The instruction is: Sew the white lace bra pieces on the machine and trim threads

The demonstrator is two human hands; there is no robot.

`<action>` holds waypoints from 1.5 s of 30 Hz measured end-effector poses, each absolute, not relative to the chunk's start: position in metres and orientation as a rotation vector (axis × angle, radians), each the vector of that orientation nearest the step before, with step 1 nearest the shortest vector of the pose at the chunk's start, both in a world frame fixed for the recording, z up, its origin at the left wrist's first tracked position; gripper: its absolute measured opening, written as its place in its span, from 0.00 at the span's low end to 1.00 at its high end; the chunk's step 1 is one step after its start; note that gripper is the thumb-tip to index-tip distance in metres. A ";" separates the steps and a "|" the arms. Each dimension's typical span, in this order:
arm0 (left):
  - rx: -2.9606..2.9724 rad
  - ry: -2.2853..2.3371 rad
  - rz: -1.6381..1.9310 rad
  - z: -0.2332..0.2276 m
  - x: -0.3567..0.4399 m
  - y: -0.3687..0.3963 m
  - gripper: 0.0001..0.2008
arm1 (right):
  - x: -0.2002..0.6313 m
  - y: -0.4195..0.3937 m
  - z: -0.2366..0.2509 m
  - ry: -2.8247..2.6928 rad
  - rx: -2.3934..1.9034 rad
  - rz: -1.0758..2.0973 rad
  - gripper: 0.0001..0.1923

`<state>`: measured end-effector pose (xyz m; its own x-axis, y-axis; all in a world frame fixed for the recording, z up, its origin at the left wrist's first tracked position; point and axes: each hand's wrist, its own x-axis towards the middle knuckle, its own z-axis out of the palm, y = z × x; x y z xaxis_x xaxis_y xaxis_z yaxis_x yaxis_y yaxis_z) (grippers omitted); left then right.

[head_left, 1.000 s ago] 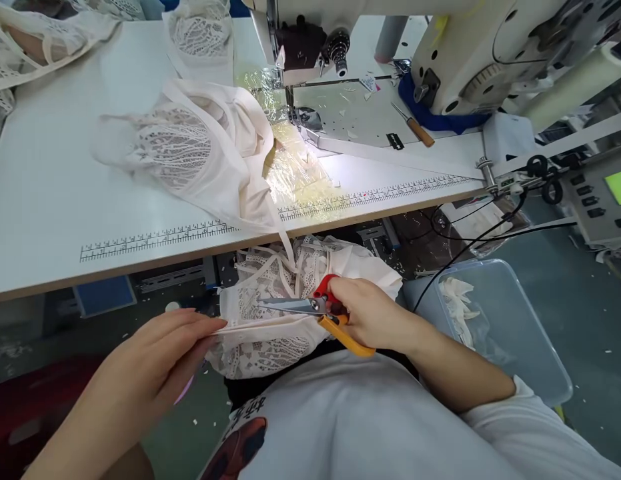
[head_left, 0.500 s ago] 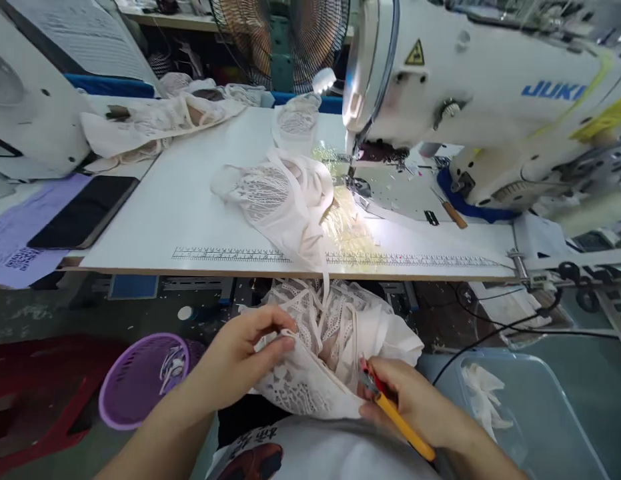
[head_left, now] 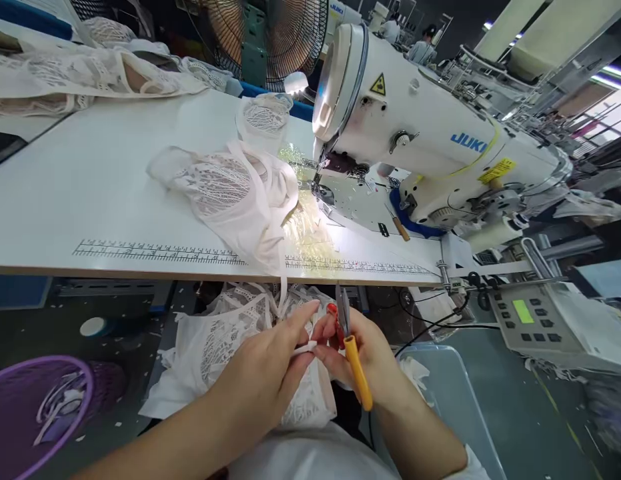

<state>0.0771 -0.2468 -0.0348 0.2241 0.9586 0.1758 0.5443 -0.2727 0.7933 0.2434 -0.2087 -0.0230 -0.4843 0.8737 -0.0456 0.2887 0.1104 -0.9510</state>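
Observation:
In the middle of the lower view, my left hand [head_left: 273, 363] is closed, pinching a narrow white strap [head_left: 305, 348] between thumb and fingers. My right hand [head_left: 367, 353] meets it there, its fingertips at the strap's other end. Against the right palm I hold scissors [head_left: 357, 367] with an orange handle, a red part by the fingers and metal blades pointing up. A white lace bra [head_left: 217, 340] is bunched on my lap below the table edge, partly hidden by my hands. Another lace bra [head_left: 225, 190] lies on the table, one strap hanging over the edge.
A JUKI sewing machine [head_left: 390, 127] stands on the white table [head_left: 115, 207], with a printed ruler along its front. More lace pieces [head_left: 100, 73] lie at back left. A purple basket [head_left: 85, 380] is low left; a clear bin [head_left: 450, 380] and control box [head_left: 535, 317] are at right.
The view has turned right. My hands have come together at the strap; before, they were apart along the bra's edge. The scissors have swung from lying low to pointing upward.

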 end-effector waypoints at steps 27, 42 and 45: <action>2.009 1.355 0.799 -0.041 0.076 -0.246 0.19 | 0.242 -0.205 -0.040 -1.902 -1.018 1.247 0.09; 2.720 1.626 0.850 -0.044 0.072 -0.252 0.12 | 0.263 -0.139 -0.010 -2.454 -1.709 0.493 0.11; 2.588 1.578 0.905 -0.042 0.070 -0.252 0.13 | 0.271 -0.107 -0.010 -2.481 -1.845 0.261 0.08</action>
